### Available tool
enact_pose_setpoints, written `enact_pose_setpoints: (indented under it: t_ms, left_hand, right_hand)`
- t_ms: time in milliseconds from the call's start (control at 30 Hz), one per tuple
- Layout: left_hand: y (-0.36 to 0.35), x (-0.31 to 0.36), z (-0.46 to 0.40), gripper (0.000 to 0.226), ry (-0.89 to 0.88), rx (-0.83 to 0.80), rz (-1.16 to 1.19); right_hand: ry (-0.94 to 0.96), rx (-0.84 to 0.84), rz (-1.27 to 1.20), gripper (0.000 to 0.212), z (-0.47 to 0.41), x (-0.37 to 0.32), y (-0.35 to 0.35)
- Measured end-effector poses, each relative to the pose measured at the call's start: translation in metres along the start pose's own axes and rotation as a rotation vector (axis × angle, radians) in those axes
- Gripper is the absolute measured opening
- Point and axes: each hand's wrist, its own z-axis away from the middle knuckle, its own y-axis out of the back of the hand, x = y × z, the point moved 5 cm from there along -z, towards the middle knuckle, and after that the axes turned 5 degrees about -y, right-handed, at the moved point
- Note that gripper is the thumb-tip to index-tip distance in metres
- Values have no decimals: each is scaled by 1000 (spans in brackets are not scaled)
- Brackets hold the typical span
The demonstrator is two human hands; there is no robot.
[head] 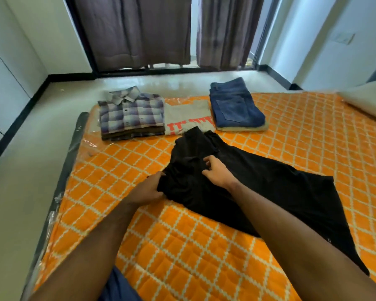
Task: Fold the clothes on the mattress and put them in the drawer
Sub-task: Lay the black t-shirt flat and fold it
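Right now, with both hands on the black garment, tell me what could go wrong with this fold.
1. The black garment lies rumpled and skewed; the left hand grips a bunched edge, so creases may get folded in.
2. Its far end touches the grey T-shirt; tugging could drag that folded shirt askew.
3. The right hand only rests on the cloth, so the fabric may slide on the mattress, which looks plastic-covered at its edge.

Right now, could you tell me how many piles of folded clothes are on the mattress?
3, along the far edge: a shirt stack topped by a plaid shirt at left, a grey T-shirt in the middle, and jeans over a beige garment at right. Lower layers are partly hidden.
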Motion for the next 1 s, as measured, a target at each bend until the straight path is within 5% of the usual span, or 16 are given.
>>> enact_pose_setpoints:
  t_ms: [100,200,333,467,600,700,767,867,933,1000]
  left_hand:
    - [-2,-16,-10,46,12,-139,18]
    - [4,-35,-7,66,68,-254,78]
    - [19,-52,1,80,222,-366,151]
    - [22,-53,-2,38,241,-369,69]
    - [29,-50,-9,25,296,-274,81]
    - [37,-47,-12,24,248,-163,-21]
    - [42,-43,-15,21,206,-62,-111]
    - [40,-36,-22,32,130,-29,-51]
    - [38,-34,-22,42,123,-95,-4]
    - [34,-32,-18,54,121,-166,30]
  right_hand:
    - [-106,-61,-109,80,-33,-21,-15]
    - [-171,-95,-15,102,-63,-20,-30]
    - [-51,-143,67,49,-70,-31,-40]
    - [0,-164,-189,5,-72,-38,-35]
    - [-124,33,-293,8,-77,-16,-25]
    - [-209,-11,-231,29,-76,-11,-31]
    - [-109,82,-51,47,-71,-22,-27]
    - [91,380,183,28,-51,-41,-15]
    - [25,286,84,17,-49,-39,-19]
    - [-79,55,107,45,-48,-34,-31]
